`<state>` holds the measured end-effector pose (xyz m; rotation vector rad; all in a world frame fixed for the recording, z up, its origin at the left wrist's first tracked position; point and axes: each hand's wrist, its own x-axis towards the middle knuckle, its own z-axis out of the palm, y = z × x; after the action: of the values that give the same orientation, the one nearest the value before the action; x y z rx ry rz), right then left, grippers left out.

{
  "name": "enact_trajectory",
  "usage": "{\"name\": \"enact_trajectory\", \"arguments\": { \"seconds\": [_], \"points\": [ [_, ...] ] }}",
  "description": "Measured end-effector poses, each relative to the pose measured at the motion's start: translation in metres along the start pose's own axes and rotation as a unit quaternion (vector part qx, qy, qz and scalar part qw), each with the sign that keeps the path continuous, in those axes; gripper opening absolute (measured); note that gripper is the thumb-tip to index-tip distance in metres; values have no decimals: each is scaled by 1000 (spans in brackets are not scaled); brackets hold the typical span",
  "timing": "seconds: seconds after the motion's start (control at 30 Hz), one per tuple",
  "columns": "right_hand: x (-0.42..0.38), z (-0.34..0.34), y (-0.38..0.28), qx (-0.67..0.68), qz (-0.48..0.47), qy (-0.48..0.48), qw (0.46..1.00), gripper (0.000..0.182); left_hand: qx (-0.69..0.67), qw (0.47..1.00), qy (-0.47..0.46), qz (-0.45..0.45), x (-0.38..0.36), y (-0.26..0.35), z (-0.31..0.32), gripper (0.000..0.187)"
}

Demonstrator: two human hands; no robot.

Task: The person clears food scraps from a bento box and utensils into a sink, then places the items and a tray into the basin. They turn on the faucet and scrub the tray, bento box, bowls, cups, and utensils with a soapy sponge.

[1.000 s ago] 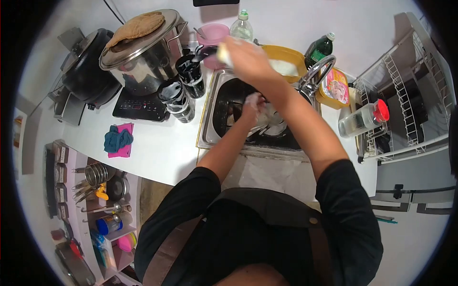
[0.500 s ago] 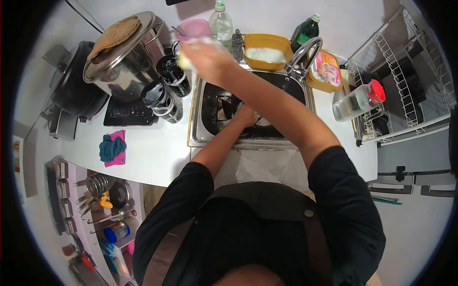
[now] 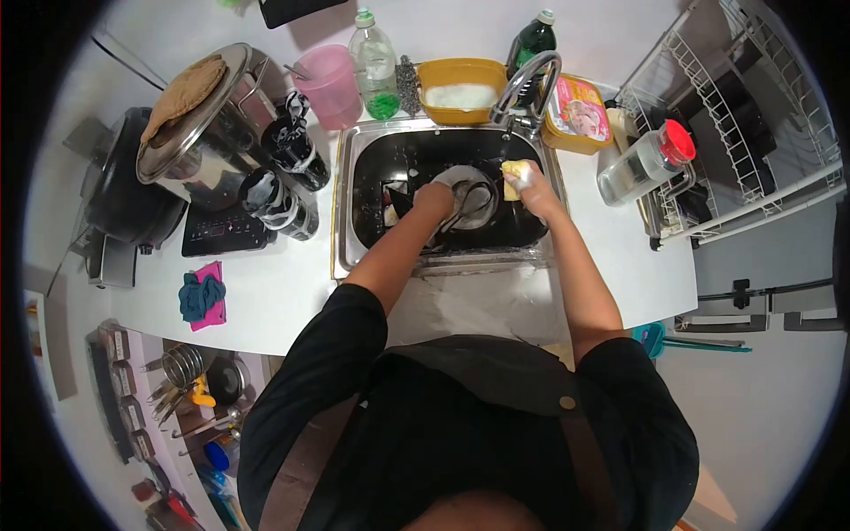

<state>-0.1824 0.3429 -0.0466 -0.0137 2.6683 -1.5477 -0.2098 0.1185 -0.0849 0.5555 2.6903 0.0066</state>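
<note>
In the black sink [image 3: 367, 177], my left hand [image 3: 434, 202] is closed at the left edge of a pale round dish [image 3: 478, 217]; its fingertips are partly hidden. Dark-rimmed utensils [image 3: 469, 196], perhaps ladles or a strainer, lie over the dish. My right hand [image 3: 535, 191], with foam on it, grips a yellow sponge [image 3: 512, 180] over the sink's right side, below the faucet [image 3: 547, 84]. Dark items with a bit of red and white [image 3: 390, 209] lie at the sink's left.
Behind the sink stand a pink pitcher [image 3: 329, 88], a clear bottle [image 3: 375, 71], a yellow basin [image 3: 460, 69] and a dark green bottle [image 3: 535, 40]. A red-lidded jar [image 3: 633, 168] and a wire rack [image 3: 699, 80] are right; an induction cooker [image 3: 221, 232] is left.
My right hand has come down from the upper left, by the pink pitcher, to the sink's right side with the sponge. The pale dish and utensils now show. The view has shifted slightly.
</note>
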Motion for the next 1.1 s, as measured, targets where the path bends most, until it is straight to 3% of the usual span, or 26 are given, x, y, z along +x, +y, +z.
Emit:
{"name": "enact_trajectory", "arguments": {
  "seconds": [0.07,0.13,0.3,0.4,0.47,0.5,0.6,0.63,0.73,0.77,0.8,0.83,0.87,0.9,0.93,1.0,1.03,1.1],
  "points": [
    [-6,2,-10,-44,-43,35,997,43,-21,997,72,-10,-16,-1,-15,19],
    [-2,9,-13,-176,-181,46,966,45,-57,991,121,-24,-27,-2,-27,15],
    [24,53,-19,-361,-429,-30,827,52,-30,990,132,26,-52,19,-62,21],
    [52,42,-17,-319,-368,-181,855,45,-89,989,118,-9,-57,15,-58,22],
    [60,39,-16,-139,-265,-120,947,38,-164,975,147,-35,-61,11,-48,21],
    [62,39,-15,-45,-206,-89,973,34,-238,945,222,-4,-18,-14,9,22],
    [51,87,-13,178,-167,150,958,25,-365,898,229,-93,-35,15,-11,23],
    [57,103,-7,37,-153,230,960,25,-364,902,216,-84,-42,19,-21,26],
    [71,117,5,243,-88,144,955,23,-349,901,217,-141,-13,14,4,28],
    [72,110,3,308,-117,144,933,21,-382,884,232,-134,-9,17,10,30],
    [68,109,-3,104,-101,138,980,20,-415,866,248,-128,-8,25,9,33],
    [61,114,-11,-103,-79,128,983,19,-448,846,262,-122,-13,30,4,38],
    [58,119,-21,-306,-56,114,944,18,-455,843,257,-131,-17,31,-5,36],
    [57,121,-29,-73,24,101,992,18,-462,839,253,-139,-30,32,-25,35],
    [55,122,-38,162,102,129,973,17,-470,834,248,-148,-37,31,-36,33],
    [44,114,-34,440,-32,65,895,18,-366,887,276,-63,-15,19,0,31],
    [60,114,-26,562,-16,45,826,18,-319,900,293,-42,-10,18,9,30],
    [61,131,-19,564,100,32,819,19,-258,919,299,-18,-1,13,19,28]
  ]
}}
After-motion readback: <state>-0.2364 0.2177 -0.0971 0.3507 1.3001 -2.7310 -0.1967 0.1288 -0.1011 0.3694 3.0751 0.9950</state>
